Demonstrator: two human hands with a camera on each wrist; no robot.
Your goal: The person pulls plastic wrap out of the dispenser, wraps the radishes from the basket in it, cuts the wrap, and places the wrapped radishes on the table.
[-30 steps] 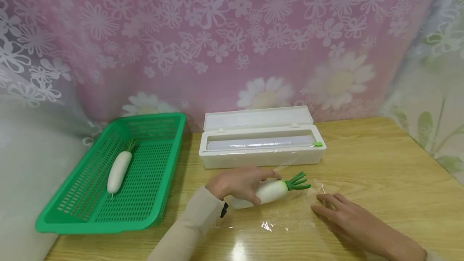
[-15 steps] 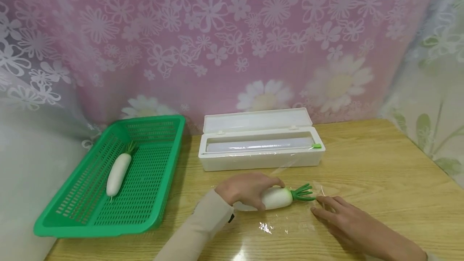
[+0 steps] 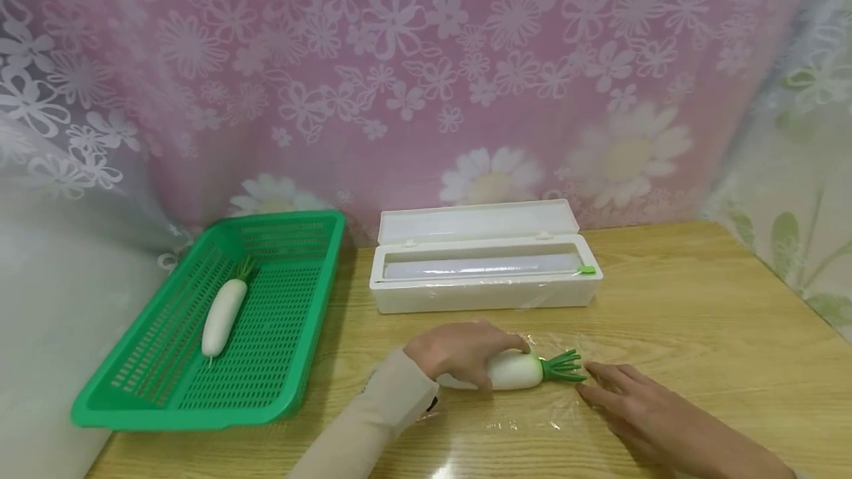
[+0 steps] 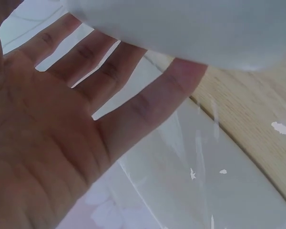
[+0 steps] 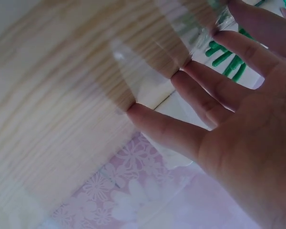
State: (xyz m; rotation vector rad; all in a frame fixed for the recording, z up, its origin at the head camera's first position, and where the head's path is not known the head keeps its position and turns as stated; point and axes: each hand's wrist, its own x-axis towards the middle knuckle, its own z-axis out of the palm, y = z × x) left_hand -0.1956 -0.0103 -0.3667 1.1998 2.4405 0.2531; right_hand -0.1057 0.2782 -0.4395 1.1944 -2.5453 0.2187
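White radish: it lies (image 3: 515, 372) low at the middle of the near table (image 3: 699, 301), leaf stalks (image 3: 563, 366) pointing to 3 o'clock; whether it rests fully on the film underneath cannot be told.
Left hand: coming in from 7 o'clock, it (image 3: 462, 353) grips the radish over the top, thumb on the near side and fingers on the far side, the spread between them set by the root's width.
Right hand: at about 4 o'clock from the radish, it (image 3: 639, 401) has its fingers straight and slightly apart, tips touching the film (image 3: 558, 418) just beyond the stalks; it grips nothing.
Radish handling: probably firm, fairly light and smooth enough to roll; the thick middle looks the surest hold, while the stalks could bend if pulled.
Film handling: thin, limp and likely clingy, prone to creasing; best held flat at its edge by several fingertips.
White box: at 12 o'clock from the radish (image 3: 486, 299), lid (image 3: 479, 222) raised, roll (image 3: 479, 266) inside, green slider (image 3: 587, 270) at its 3 o'clock end.
Green basket: towards 10 o'clock (image 3: 180, 420), holding a second radish (image 3: 223, 316), leaves towards 1 o'clock.
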